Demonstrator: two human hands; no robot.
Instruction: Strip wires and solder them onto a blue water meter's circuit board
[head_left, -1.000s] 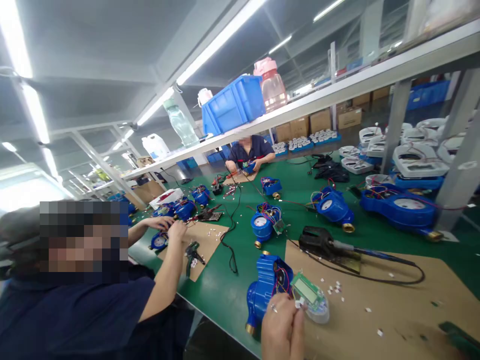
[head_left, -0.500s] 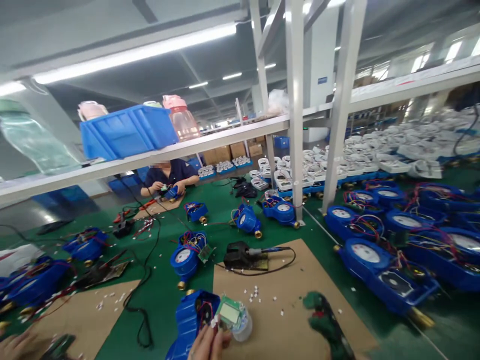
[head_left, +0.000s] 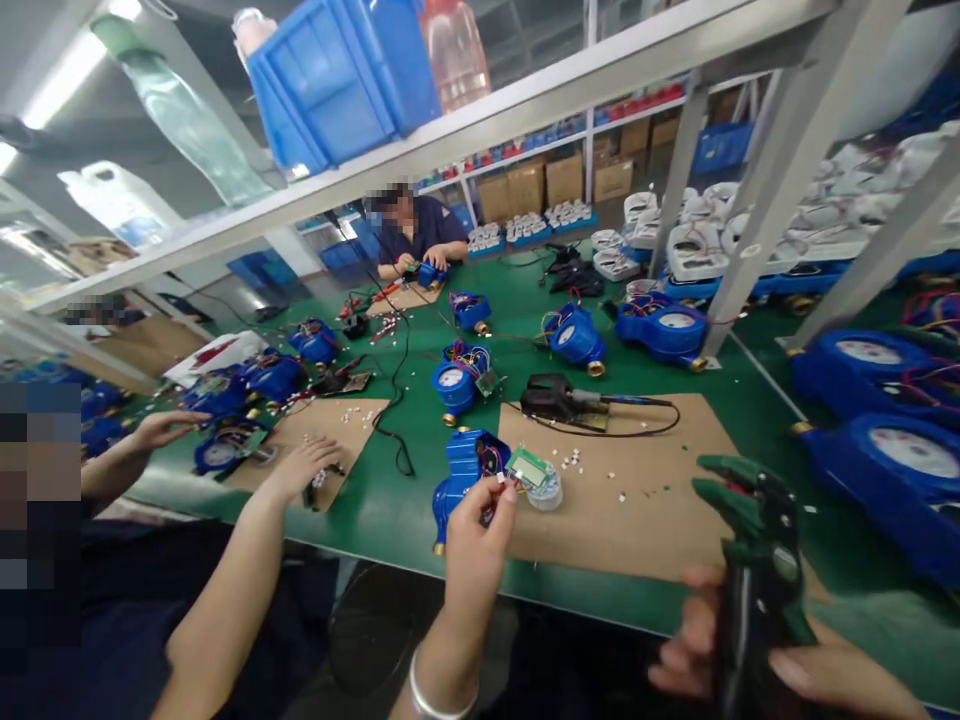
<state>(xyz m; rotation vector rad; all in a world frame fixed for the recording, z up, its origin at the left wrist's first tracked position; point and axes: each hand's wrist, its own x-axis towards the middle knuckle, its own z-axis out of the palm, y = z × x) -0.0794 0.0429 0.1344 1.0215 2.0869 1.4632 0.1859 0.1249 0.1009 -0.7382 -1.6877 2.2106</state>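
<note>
My left hand is closed, thumb and forefinger pinching thin wires that end in a small white piece. The wires run by a green circuit board with a grey display. That board rests tilted on a clear round plastic part. Beside the hand lies a blue water meter body with red and black wires inside. My right hand is wrapped round the handles of a black and green wire stripper. Its jaws point up and left over the cardboard, apart from the wires.
On the cardboard sheet lie small white bits and a soldering iron by its black stand. More blue meters sit at the right. A co-worker's hands work at the left; another person sits opposite. A shelf crosses above.
The view has tilted down and turned, so both my hands and the left co-worker's arms now show. The wire stripper appears farther right. My left hand stays at the circuit board's wires.
</note>
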